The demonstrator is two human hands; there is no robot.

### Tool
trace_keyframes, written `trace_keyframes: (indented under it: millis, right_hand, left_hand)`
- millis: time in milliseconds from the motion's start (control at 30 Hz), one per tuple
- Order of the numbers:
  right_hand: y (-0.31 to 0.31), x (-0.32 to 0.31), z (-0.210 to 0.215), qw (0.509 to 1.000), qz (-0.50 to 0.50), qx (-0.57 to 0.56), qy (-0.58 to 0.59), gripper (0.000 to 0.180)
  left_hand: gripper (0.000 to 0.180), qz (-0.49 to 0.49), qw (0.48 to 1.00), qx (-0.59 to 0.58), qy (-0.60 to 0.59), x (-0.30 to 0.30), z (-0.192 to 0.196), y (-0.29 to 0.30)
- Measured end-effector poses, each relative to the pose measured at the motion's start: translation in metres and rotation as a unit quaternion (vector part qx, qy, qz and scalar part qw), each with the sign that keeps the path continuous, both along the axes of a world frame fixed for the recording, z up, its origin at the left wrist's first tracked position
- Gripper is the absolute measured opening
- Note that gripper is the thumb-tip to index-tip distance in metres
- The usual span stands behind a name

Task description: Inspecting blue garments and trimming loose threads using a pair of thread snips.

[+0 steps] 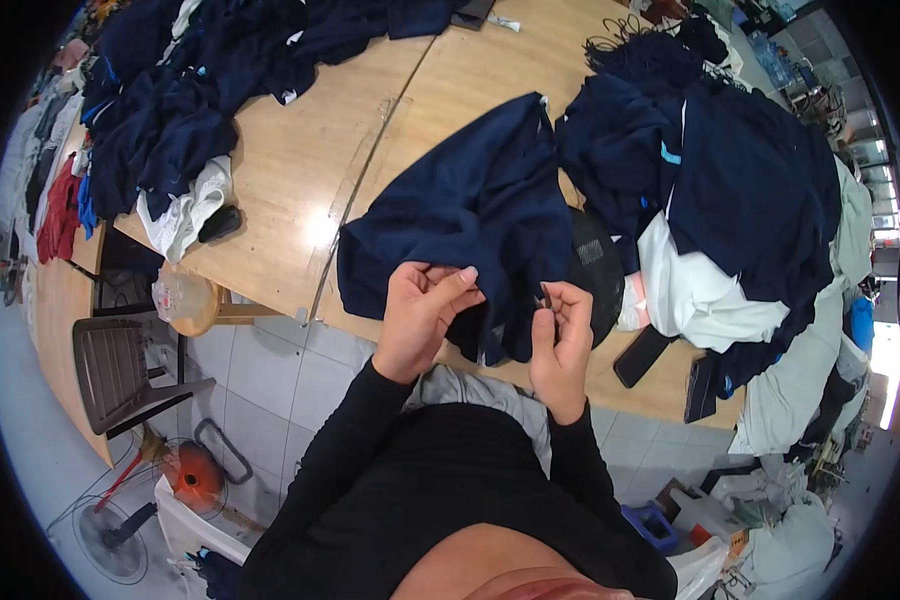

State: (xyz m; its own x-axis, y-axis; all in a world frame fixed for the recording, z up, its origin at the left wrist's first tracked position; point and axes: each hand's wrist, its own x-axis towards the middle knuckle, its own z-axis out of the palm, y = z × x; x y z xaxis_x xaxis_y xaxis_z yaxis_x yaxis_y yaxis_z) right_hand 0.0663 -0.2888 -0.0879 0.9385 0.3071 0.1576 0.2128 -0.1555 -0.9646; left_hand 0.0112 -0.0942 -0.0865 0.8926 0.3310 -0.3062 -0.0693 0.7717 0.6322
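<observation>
A navy blue garment (pixel 470 190) lies spread at the table's near edge, its lower part hanging in folds between my hands. My left hand (pixel 422 315) is closed in a pinch on the garment's near edge, thumb against the fingertips. To the right, my right hand (pixel 562 345) is also closed, thumb and forefinger drawn together beside the cloth. Something small and dark shows at its fingertips, too small to name. A round black object (pixel 592 275) is partly covered by the garment's right side.
Navy garments (pixel 750 190) with white cloth (pixel 695 290) are heaped at the right. A black phone (pixel 643 357) rests near the front edge. Another navy pile (pixel 170 130) covers the far left of the table (pixel 300 170). A chair (pixel 120 370) and fans (pixel 192 478) stand lower left.
</observation>
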Motion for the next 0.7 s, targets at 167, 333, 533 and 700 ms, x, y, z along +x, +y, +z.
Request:
trace_keyframes:
  millis: [167, 333, 533, 700]
  right_hand:
    - [-0.004, 0.006, 0.005, 0.997, 0.018, -0.046, -0.062, 0.029]
    - [0.004, 0.001, 0.017, 0.991, 0.032, -0.095, -0.088, 0.027]
    - [0.01, -0.003, 0.018, 0.984, 0.045, -0.119, -0.125, 0.025]
    - [0.014, 0.0, 0.02, 0.98, 0.042, -0.119, -0.155, 0.026]
  left_hand:
    - [0.012, -0.021, 1.0, 0.004, 0.0, -0.004, -0.008, 0.003]
    - [0.013, -0.047, 0.998, 0.045, -0.01, -0.013, -0.006, 0.002]
    - [0.015, -0.051, 0.998, 0.031, -0.005, -0.017, 0.002, 0.002]
    - [0.015, -0.058, 0.997, 0.041, -0.004, -0.017, -0.001, 0.002]
